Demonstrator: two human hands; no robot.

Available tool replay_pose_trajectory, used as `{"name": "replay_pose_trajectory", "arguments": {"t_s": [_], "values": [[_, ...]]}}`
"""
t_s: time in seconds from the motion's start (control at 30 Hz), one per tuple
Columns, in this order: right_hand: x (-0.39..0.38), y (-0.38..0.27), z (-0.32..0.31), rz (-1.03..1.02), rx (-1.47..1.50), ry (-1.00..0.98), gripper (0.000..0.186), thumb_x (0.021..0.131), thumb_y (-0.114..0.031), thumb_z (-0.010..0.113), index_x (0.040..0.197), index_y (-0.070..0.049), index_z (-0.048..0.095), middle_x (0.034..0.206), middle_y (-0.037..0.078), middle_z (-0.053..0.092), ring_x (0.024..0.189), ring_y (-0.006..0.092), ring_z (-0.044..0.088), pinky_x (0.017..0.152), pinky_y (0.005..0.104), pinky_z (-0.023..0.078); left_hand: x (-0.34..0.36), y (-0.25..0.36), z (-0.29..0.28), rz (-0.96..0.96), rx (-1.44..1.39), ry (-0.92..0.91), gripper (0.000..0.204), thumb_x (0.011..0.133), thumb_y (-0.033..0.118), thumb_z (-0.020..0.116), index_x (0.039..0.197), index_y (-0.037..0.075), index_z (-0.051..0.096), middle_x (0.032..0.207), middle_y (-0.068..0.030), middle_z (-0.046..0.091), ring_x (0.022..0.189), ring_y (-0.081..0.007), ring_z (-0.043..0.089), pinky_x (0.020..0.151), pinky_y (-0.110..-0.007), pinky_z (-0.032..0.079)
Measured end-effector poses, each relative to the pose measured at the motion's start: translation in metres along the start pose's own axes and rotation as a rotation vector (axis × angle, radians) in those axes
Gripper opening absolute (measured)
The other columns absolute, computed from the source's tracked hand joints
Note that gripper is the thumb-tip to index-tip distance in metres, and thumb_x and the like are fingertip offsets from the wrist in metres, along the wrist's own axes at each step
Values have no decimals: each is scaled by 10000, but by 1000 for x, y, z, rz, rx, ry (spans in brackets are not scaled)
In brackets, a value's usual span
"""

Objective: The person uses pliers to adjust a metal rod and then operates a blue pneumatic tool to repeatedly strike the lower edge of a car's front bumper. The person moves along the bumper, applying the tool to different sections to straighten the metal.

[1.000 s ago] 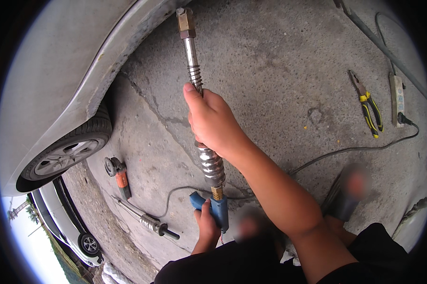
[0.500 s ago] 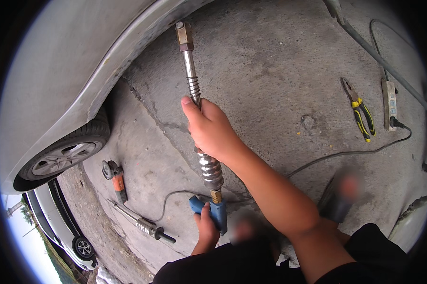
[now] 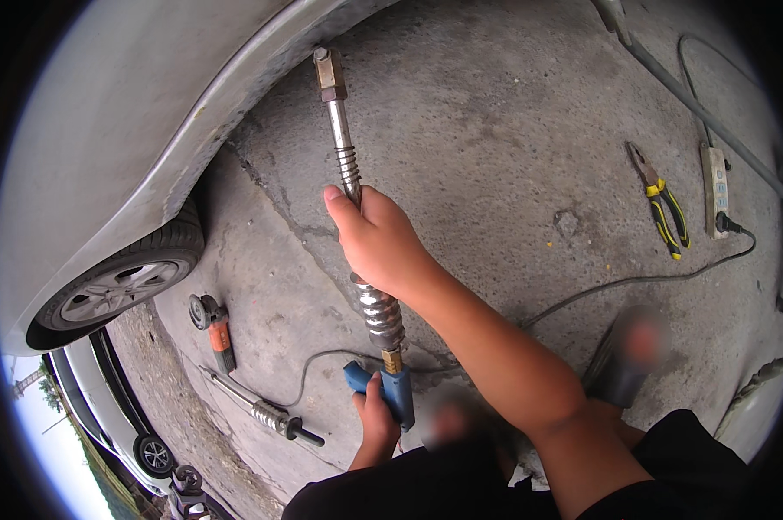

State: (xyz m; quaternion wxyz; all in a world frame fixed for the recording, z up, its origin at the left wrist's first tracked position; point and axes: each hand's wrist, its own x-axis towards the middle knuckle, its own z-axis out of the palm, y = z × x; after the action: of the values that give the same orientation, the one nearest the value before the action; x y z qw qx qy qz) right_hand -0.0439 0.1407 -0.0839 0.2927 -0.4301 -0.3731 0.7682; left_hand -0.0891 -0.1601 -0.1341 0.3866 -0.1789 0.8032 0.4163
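Note:
A long metal slide-hammer dent puller (image 3: 380, 314) with coil springs along its shaft and a blue pistol-shaped handle (image 3: 397, 399) runs up the middle. My right hand (image 3: 381, 238) is wrapped round its shaft, hiding the middle section. At the lower end my left hand (image 3: 376, 416) grips the blue handle, thumb up along it. The squared brass-coloured tip (image 3: 329, 76) lies beside the lower edge of a silver car's body panel (image 3: 227, 82); I cannot tell whether they touch.
An orange angle grinder (image 3: 218, 334) and a second slide-hammer tool (image 3: 266, 412) lie on concrete at the left, near the car wheel (image 3: 118, 290). Pliers (image 3: 660, 204) and a power strip (image 3: 715, 186) are at the right. A cord (image 3: 613, 284) crosses the ground.
The dent puller's tip and my right hand have shifted slightly left and down. A scooter has come into view at the lower left beside the white car.

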Motion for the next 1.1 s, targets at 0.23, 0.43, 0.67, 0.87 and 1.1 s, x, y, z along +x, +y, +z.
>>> {"name": "replay_pose_trajectory", "arguments": {"t_s": [0.23, 0.43, 0.67, 0.87, 1.1], "values": [[5, 7, 0, -4, 23, -14, 366, 1011, -383, 506, 813, -80, 457, 625, -19, 464, 471, 75, 438, 427, 272, 403, -2, 6, 0, -23, -11, -29, 545, 895, 309, 667, 1228, -6, 371, 1119, -169, 519, 964, -249, 583, 833, -401, 514], [8, 12, -4, -77, -82, -25, 404, 959, -399, 582, 811, -27, 529, 650, 91, 590, 598, 215, 584, 590, 367, 464, 12, 2, -11, -26, -74, -68, 511, 922, 372, 623, 1174, -22, 417, 1041, -149, 567, 910, -253, 614, 767, -404, 533], [-1, 4, -1, 228, 51, -244, 221, 880, -188, 691, 771, -70, 540, 596, 68, 598, 488, 157, 586, 487, 319, 479, 2, 4, -8, -6, -26, -58, 574, 895, 432, 669, 1190, 20, 398, 1106, -126, 489, 992, -220, 527, 895, -388, 470], [24, -16, -5, 46, 115, -149, 264, 894, -227, 669, 746, -78, 510, 587, 59, 594, 465, 154, 588, 455, 307, 475, 8, 2, -7, 10, 27, 46, 578, 880, 420, 681, 1161, -5, 408, 1060, -141, 515, 904, -225, 557, 786, -387, 496], [-21, 25, 3, -41, -160, -61, 389, 913, -402, 667, 770, -85, 493, 579, 0, 534, 452, 98, 512, 447, 274, 421, -2, 12, -1, 4, -20, 23, 585, 873, 399, 697, 1175, -2, 399, 1105, -134, 499, 992, -216, 509, 902, -376, 448]]}}
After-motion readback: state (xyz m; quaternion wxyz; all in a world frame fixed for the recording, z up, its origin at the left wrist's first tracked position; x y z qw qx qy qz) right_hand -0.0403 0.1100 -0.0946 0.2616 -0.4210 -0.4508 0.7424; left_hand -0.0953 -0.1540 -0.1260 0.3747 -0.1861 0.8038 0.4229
